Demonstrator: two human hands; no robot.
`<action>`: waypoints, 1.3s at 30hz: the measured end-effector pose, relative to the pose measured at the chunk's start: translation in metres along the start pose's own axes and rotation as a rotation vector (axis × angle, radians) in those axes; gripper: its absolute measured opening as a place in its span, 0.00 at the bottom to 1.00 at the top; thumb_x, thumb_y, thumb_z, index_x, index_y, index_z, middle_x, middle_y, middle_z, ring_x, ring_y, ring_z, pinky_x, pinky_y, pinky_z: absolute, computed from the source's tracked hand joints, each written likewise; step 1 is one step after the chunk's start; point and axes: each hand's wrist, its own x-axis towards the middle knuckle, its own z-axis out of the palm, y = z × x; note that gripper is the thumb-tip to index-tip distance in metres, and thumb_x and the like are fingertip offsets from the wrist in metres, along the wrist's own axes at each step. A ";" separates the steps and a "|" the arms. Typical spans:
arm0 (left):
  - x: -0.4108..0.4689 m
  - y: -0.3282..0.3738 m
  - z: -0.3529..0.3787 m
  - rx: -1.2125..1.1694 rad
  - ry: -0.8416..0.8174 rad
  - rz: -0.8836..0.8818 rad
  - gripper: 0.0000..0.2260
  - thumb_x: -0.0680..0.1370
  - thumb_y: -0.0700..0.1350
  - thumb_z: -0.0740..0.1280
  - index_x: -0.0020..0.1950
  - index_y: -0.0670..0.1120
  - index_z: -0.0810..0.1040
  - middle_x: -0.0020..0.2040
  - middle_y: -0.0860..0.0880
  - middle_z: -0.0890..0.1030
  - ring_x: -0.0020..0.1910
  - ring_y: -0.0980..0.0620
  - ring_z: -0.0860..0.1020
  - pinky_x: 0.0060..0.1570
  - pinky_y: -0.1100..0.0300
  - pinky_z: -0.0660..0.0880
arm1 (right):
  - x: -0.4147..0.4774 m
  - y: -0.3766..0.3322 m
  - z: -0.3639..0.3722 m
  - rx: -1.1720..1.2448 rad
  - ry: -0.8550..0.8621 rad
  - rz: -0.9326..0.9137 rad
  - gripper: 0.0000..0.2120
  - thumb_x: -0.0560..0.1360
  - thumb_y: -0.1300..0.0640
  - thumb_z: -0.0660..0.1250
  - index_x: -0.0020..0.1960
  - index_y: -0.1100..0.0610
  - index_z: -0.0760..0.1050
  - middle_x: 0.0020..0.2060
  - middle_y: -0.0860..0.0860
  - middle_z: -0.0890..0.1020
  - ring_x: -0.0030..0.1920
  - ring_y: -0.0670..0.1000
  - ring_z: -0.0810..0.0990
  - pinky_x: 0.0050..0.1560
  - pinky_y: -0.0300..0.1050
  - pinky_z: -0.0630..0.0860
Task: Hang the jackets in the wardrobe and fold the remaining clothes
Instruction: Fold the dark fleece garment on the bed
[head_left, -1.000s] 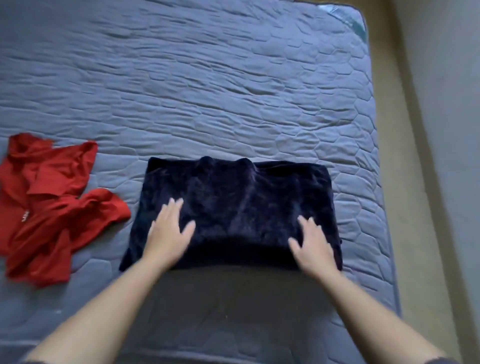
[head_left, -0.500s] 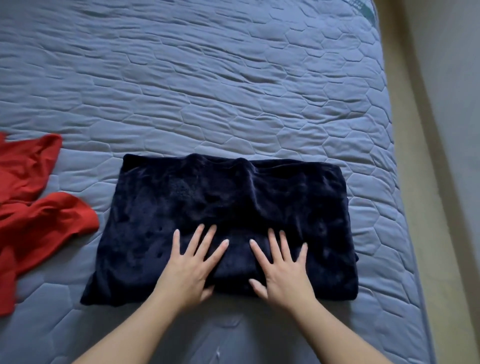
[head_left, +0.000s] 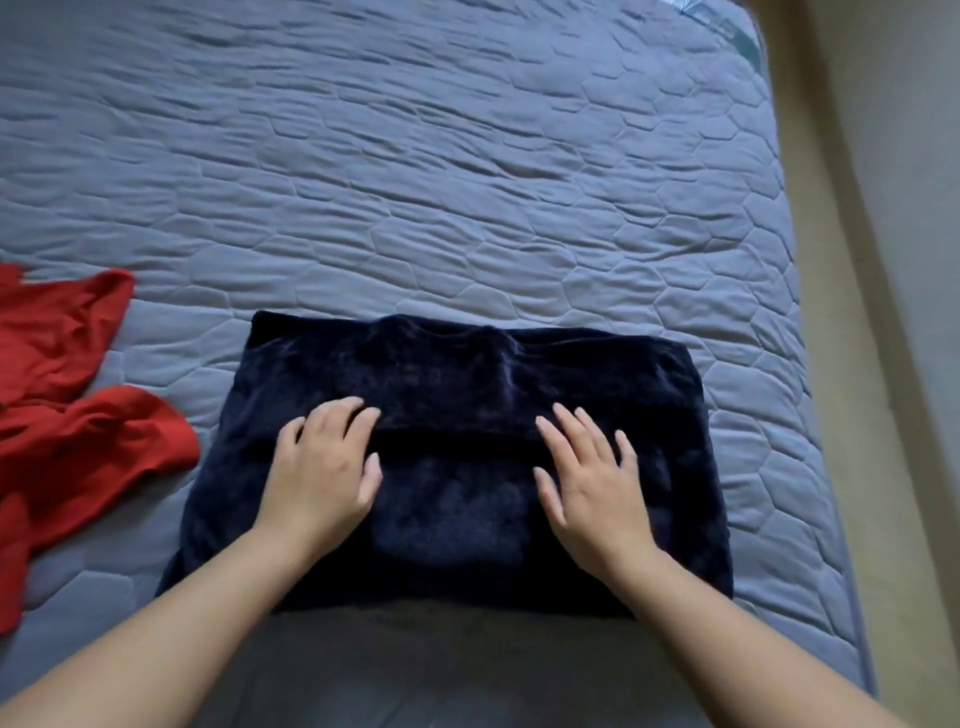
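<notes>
One navy garment (head_left: 457, 369), seemingly crosswise, under left hand (head_left: 322, 470), right hand (head_left: 592, 493).

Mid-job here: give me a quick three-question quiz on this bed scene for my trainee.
1. True or false: the left hand and the right hand both rest on the folded navy garment.
2. The red garment lies: A) under the navy one; B) crumpled, to its left; C) on the floor.
3. What surface holds both garments?
Key: 1 true; 2 B; 3 the quilted mattress.
</notes>
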 end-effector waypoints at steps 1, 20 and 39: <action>0.012 0.008 0.003 -0.014 -0.038 0.019 0.25 0.76 0.55 0.54 0.71 0.47 0.69 0.71 0.44 0.68 0.71 0.42 0.66 0.64 0.39 0.65 | 0.021 -0.008 0.004 -0.004 -0.034 -0.042 0.26 0.79 0.43 0.50 0.76 0.49 0.61 0.77 0.50 0.59 0.77 0.54 0.55 0.72 0.64 0.55; 0.136 -0.090 -0.004 0.293 -0.031 -0.163 0.13 0.79 0.47 0.62 0.63 0.48 0.76 0.57 0.45 0.77 0.63 0.45 0.71 0.68 0.32 0.51 | 0.121 0.118 -0.005 -0.406 -0.091 0.264 0.17 0.78 0.54 0.58 0.67 0.52 0.69 0.63 0.52 0.74 0.67 0.55 0.69 0.70 0.60 0.56; -0.059 -0.105 0.044 -0.420 0.114 -0.684 0.18 0.76 0.43 0.69 0.62 0.36 0.75 0.57 0.33 0.76 0.58 0.34 0.74 0.59 0.43 0.69 | 0.053 0.077 0.002 -0.096 -0.102 0.250 0.33 0.79 0.47 0.59 0.78 0.50 0.48 0.78 0.48 0.50 0.78 0.53 0.49 0.73 0.61 0.51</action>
